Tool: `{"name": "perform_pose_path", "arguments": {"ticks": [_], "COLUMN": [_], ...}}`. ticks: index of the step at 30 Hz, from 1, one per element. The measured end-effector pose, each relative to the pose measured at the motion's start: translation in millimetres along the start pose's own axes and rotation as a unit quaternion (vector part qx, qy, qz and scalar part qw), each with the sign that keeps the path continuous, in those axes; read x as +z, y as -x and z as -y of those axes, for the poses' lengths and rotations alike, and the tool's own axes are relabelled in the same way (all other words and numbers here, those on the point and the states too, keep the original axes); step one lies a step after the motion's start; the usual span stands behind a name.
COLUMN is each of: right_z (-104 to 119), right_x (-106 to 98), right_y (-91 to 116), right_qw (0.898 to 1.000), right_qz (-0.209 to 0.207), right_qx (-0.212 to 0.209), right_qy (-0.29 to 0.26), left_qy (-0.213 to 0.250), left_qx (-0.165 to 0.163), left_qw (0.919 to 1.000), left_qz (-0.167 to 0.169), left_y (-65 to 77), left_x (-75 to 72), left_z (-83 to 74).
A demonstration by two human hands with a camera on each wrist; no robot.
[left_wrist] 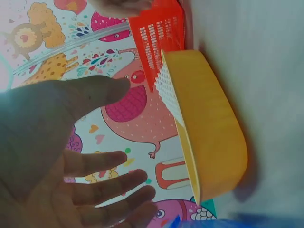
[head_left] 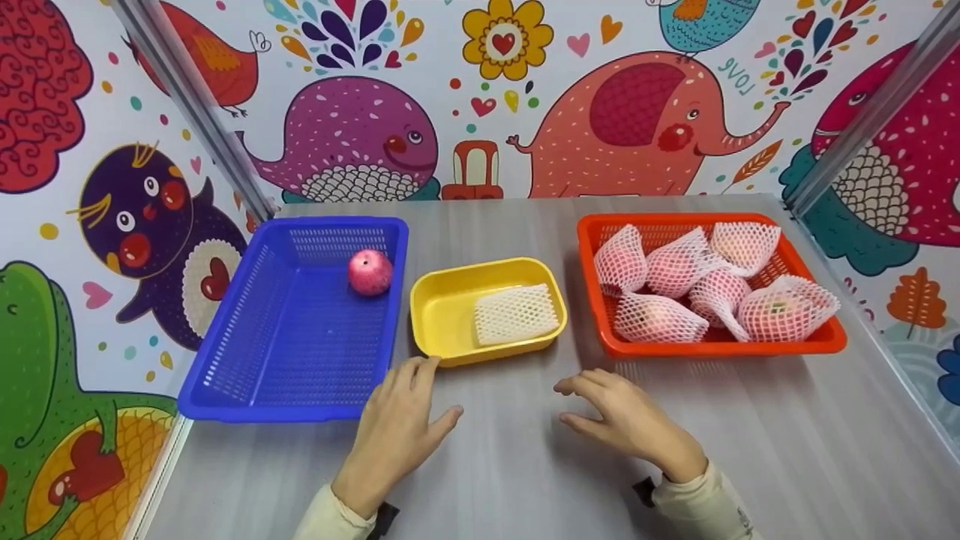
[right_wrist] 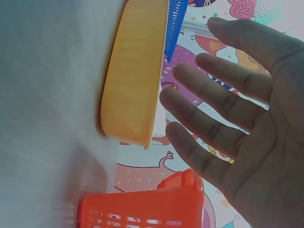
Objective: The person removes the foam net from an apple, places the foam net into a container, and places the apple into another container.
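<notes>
My left hand [head_left: 397, 427] hovers just in front of the yellow tub's near left corner, beside the blue basket, with fingers extended and nothing held. Opposite it, my right hand [head_left: 626, 416] is over the table between the tub and the red basket, its fingers spread and holding nothing. Inside the yellow tub [head_left: 442, 349] lies a flattened white foam net [head_left: 516, 315]. One bare red apple [head_left: 370, 272] sits at the far right of the blue basket [head_left: 300, 412]. Several apples in foam nets [head_left: 660, 319] fill the red basket [head_left: 720, 349]. Both wrist views show relaxed fingers near the tub.
A grey table [head_left: 495, 465] carries all three containers, which stand in a row with the tub in the middle. Walls printed with cartoon animals, among them an elephant [head_left: 622, 135], rise behind and at both sides, joined by metal corner posts [head_left: 202, 105].
</notes>
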State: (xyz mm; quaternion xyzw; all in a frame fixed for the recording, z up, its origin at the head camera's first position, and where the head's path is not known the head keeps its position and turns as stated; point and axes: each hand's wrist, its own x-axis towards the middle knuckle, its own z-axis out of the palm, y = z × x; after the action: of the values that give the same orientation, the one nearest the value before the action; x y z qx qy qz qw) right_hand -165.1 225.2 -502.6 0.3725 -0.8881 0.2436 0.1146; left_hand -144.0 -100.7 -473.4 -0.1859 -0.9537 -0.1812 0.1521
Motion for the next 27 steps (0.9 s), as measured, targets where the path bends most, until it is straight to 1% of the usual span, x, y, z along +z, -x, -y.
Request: {"name": "perform_pose_path", "arguments": {"ticks": [3,8,11,15,17,22,27], "right_z": [-0.2,-1.3,-5.3,-13.1,-15.6,-21.3,-39.1], "right_x": [-0.2,-5.2,-12.0,-27.7,-37.1,-59.6,-82.7], "right_y": [0.5,0.0,-2.6,-8.5,-10.8,-14.5,-19.7], "right_qw": [1.000,1.000,1.000,0.998,0.998,0.996,0.994], "right_qz": [0.001,0.005,-0.007,-0.020,-0.014,0.014,0.010], "right_qx": [0.001,0.003,-0.011,-0.037,-0.033,0.004,0.022], "right_qy": [-0.002,0.002,0.013,0.041,0.056,0.085,0.107], "left_qy": [0.006,0.015,0.017,0.019,0.022,0.025,0.026], "left_qx": [0.001,-0.009,-0.012,-0.016,-0.019,-0.023,-0.027], "left_qw": [1.0000,0.9997,0.9995,0.9992,0.9989,0.9986,0.9984], "left_qz": [0.005,0.018,0.025,0.033,0.036,0.041,0.043], "left_y": [1.7,4.4,4.9,5.0,5.7,7.3,6.1], "left_x": [1.8,5.4,6.8,9.1,10.4,12.0,12.9], "left_z": [-2.9,-4.2,-3.9,-4.0,-4.2,-4.2,-5.9]}}
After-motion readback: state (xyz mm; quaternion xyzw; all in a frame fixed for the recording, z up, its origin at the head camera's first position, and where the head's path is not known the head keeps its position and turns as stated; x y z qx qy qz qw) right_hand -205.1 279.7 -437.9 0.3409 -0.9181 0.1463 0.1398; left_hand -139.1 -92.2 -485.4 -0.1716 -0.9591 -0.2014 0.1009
